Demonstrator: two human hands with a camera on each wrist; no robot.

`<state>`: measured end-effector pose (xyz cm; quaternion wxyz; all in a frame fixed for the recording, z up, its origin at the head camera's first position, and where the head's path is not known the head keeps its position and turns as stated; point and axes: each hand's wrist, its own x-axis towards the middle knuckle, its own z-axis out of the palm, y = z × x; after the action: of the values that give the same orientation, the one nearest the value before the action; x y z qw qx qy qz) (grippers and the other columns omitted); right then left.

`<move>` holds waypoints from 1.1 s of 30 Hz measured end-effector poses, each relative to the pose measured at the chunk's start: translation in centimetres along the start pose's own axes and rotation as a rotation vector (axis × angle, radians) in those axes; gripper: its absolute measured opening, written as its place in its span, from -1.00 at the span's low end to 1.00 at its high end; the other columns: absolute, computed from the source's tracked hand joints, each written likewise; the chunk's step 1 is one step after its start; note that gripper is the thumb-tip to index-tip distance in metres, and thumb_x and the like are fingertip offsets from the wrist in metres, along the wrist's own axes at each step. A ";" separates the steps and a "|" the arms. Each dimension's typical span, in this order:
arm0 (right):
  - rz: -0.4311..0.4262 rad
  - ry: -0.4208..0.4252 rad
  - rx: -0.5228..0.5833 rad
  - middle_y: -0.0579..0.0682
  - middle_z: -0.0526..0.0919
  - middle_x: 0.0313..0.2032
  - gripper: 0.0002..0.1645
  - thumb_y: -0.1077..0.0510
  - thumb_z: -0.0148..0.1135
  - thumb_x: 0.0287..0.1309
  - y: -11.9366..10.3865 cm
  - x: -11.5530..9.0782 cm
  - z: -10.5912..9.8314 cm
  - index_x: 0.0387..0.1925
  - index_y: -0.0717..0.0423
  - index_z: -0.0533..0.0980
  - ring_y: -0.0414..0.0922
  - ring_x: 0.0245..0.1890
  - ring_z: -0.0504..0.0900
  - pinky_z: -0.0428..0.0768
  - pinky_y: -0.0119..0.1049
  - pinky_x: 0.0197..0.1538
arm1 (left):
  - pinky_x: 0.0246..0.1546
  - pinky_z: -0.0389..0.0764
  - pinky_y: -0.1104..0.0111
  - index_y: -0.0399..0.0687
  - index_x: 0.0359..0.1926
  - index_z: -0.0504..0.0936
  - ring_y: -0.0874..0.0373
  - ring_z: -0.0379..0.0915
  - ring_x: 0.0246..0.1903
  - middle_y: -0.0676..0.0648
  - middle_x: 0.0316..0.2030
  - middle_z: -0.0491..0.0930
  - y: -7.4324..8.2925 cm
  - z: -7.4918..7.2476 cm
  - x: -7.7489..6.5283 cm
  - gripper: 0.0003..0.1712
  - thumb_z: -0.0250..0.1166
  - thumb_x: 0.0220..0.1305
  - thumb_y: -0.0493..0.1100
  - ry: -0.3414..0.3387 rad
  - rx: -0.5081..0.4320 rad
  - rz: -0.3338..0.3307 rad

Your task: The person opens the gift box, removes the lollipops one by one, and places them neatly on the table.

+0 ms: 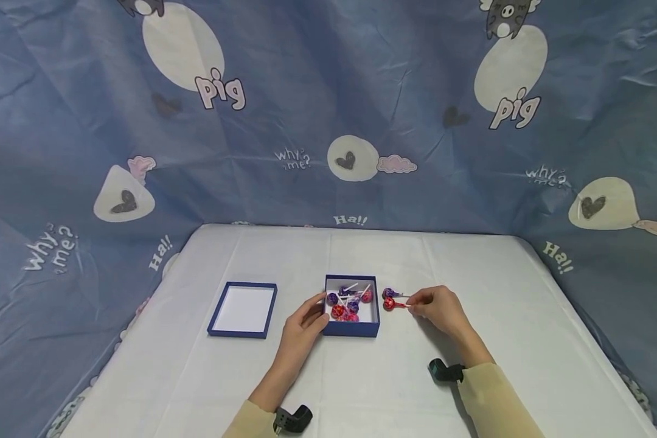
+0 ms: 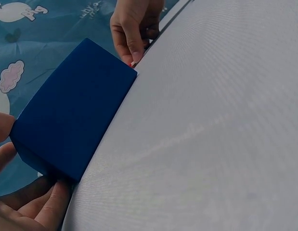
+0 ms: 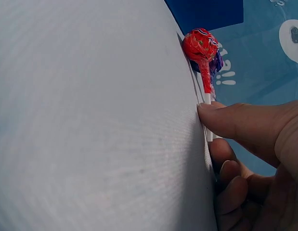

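A blue square box [image 1: 351, 330] with a white inside stands on the table, and several wrapped lollipops [image 1: 337, 311] lie in it. My left hand [image 1: 301, 331] holds the box at its left side; in the left wrist view, fingertips [image 2: 56, 204] bear on the end of the blue wall. Right of the box, a red lollipop [image 1: 389, 303] lies beside a purple lollipop [image 1: 389, 293], heads toward the box. My right hand [image 1: 440, 309] pinches the red one's white stick [image 3: 209, 120] between thumb and fingers. The purple one is partly hidden behind the red in the right wrist view.
The box's lid [image 1: 243, 309], blue-rimmed and white inside, lies to the left of the box. A white cloth covers the table [image 1: 361, 389]. A blue printed curtain [image 1: 285, 109] hangs behind and along the sides.
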<state>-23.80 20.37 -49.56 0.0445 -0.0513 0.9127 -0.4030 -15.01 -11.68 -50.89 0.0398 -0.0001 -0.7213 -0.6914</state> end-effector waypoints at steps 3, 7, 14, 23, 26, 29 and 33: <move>-0.003 0.002 0.011 -0.09 0.64 -0.50 -0.91 0.28 0.50 0.06 0.0 0.0 0.0 -0.38 0.05 0.75 -0.09 -0.39 0.47 0.45 -0.27 -0.38 | 0.24 0.47 0.41 0.11 0.34 0.53 -0.04 0.42 0.28 -0.21 0.25 0.50 0.0 0.0 0.0 -0.45 0.36 0.34 -0.19 -0.001 0.009 0.004; 0.004 -0.004 0.022 -0.07 0.63 -0.49 -0.89 0.30 0.50 0.04 0.0 0.0 -0.2 -0.36 0.05 0.74 -0.10 -0.40 0.48 0.47 -0.28 -0.40 | 0.25 0.46 0.40 0.12 0.34 0.53 -0.02 0.42 0.28 -0.19 0.25 0.50 0.0 0.0 0.0 -0.46 0.36 0.35 -0.15 -0.007 0.018 0.016; 0.007 -0.062 0.001 -0.06 0.64 -0.41 -0.83 0.26 0.51 0.03 -0.8 -0.2 -1.2 -0.28 0.03 0.74 -0.09 -0.35 0.52 0.48 -0.25 -0.31 | 0.23 0.47 0.41 0.08 0.34 0.53 -0.04 0.42 0.27 -0.19 0.24 0.50 0.1 0.0 -0.3 -0.46 0.35 0.35 -0.19 0.001 0.029 0.013; -0.040 -0.032 -0.039 -0.12 0.70 -0.37 -0.82 0.15 0.46 0.09 -2.0 -0.3 -2.4 -0.21 0.02 0.74 -0.09 -0.29 0.57 0.50 -0.22 -0.24 | 0.24 0.47 0.40 0.06 0.34 0.53 -0.05 0.42 0.27 -0.21 0.24 0.50 0.3 0.1 -0.2 -0.45 0.34 0.35 -0.23 0.008 0.029 0.001; -0.058 -0.013 -0.036 -0.13 0.71 -0.39 -0.81 0.19 0.44 0.09 -2.6 -0.3 -2.5 -0.20 0.03 0.74 -0.10 -0.32 0.58 0.50 -0.23 -0.24 | 0.25 0.47 0.39 0.07 0.35 0.52 -0.05 0.42 0.27 -0.21 0.25 0.50 0.2 0.1 -0.2 -0.45 0.34 0.35 -0.22 0.006 0.029 0.007; -0.082 0.002 -0.026 -0.13 0.71 -0.39 -0.78 0.21 0.43 0.08 -3.3 -0.4 -2.5 -0.18 0.07 0.74 -0.10 -0.33 0.59 0.50 -0.22 -0.27 | 0.25 0.47 0.38 0.10 0.34 0.53 -0.05 0.42 0.27 -0.21 0.25 0.50 0.2 0.1 -0.1 -0.45 0.34 0.35 -0.21 0.007 0.022 0.014; -0.097 0.001 -0.011 -0.13 0.72 -0.38 -0.76 0.18 0.43 0.08 -4.3 -0.6 -2.4 -0.15 0.09 0.73 -0.09 -0.31 0.60 0.52 -0.22 -0.28 | 0.25 0.47 0.39 0.13 0.33 0.54 -0.04 0.42 0.27 -0.20 0.25 0.50 0.2 0.0 -0.1 -0.45 0.35 0.34 -0.21 0.008 0.022 0.005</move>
<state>-23.30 19.29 -44.78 0.0241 -0.0956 0.9113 -0.3998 -14.86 -11.65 -50.66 0.0443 0.0013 -0.7288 -0.6833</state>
